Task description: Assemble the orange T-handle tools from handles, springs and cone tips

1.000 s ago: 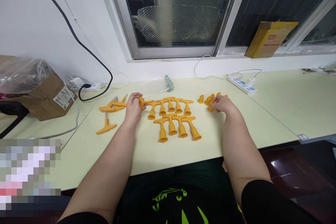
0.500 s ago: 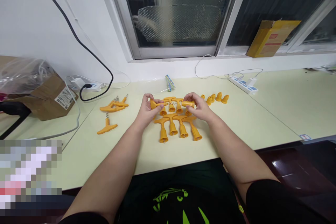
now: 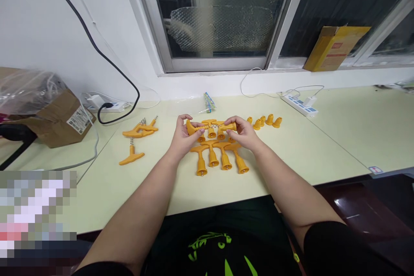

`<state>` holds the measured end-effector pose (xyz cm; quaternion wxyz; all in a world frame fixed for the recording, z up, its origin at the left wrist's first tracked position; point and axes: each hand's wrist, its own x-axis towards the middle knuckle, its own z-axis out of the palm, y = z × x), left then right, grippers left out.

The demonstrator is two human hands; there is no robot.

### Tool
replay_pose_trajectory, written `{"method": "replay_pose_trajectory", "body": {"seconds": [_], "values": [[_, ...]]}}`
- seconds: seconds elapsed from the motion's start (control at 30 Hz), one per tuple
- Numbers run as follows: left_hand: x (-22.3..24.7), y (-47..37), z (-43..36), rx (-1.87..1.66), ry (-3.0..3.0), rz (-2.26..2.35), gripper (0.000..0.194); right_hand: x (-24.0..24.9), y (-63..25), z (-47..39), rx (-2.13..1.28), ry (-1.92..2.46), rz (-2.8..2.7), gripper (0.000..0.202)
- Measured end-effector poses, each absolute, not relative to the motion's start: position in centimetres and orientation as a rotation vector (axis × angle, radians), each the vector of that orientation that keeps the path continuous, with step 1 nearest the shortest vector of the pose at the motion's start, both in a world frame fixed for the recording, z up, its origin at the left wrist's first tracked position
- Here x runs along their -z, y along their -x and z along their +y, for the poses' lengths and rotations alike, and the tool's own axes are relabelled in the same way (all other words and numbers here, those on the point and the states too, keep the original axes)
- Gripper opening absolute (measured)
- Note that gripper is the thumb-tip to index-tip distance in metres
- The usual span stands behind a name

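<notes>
My left hand (image 3: 185, 136) grips an orange T-shaped corkscrew handle (image 3: 191, 128), its metal spiral (image 3: 214, 126) pointing right. Facing the spiral's tip, an orange bell-shaped cap (image 3: 230, 126) is pinched in my right hand (image 3: 243, 133). Below and behind both hands lie several orange corkscrews with caps fitted, such as one at the front (image 3: 201, 166), in two rows. More loose caps (image 3: 270, 119) stand to the right of my right hand. On the left lie several corkscrews without caps, one of them (image 3: 132, 156) nearest the front.
A cardboard box (image 3: 61, 116) with plastic wrap sits at the left. Power strips (image 3: 299, 105) and cables lie near the wall. A clear bag with a colourful header (image 3: 209, 102) lies behind my hands. A yellow box (image 3: 336, 48) leans on the window sill.
The cap in my right hand has moved slightly left, closer to the spiral's tip, and its angle has changed. My left hand has shifted and turned the handle slightly.
</notes>
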<state>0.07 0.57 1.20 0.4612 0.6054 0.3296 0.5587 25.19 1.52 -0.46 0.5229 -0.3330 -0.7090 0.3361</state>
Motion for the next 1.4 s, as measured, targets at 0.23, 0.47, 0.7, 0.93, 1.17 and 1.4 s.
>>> {"method": "replay_pose_trajectory", "body": {"seconds": [0.23, 0.47, 0.7, 0.93, 1.17, 1.4], "values": [[-1.4, 0.0, 0.4, -1.383, -1.501, 0.846, 0.055, 0.5, -25.5, 1.8, -0.788, 0.855, -1.644, 0.022], [-0.8, -0.6, 0.3, -1.316, -1.513, 0.838, 0.054, 0.5, -24.2, 1.0, -0.939, 0.747, -1.662, 0.025], [-0.9, -1.2, -0.2, -1.222, -1.417, 0.866, 0.057, 0.7, -23.3, 0.7, -0.912, 0.643, -1.721, 0.019], [-1.3, -1.4, -0.7, -1.164, -1.432, 0.822, 0.052, 0.6, -23.4, 0.6, -1.001, 0.682, -1.72, 0.019], [-1.1, -1.2, -0.7, -1.22, -1.559, 0.789, 0.055, 0.2, -22.9, 0.4, -1.356, 0.775, -1.527, 0.031], [-0.8, -1.2, -1.3, -1.242, -1.692, 0.828, 0.05, 0.1, -22.5, 0.4, -1.64, 0.923, -1.423, 0.041]]}}
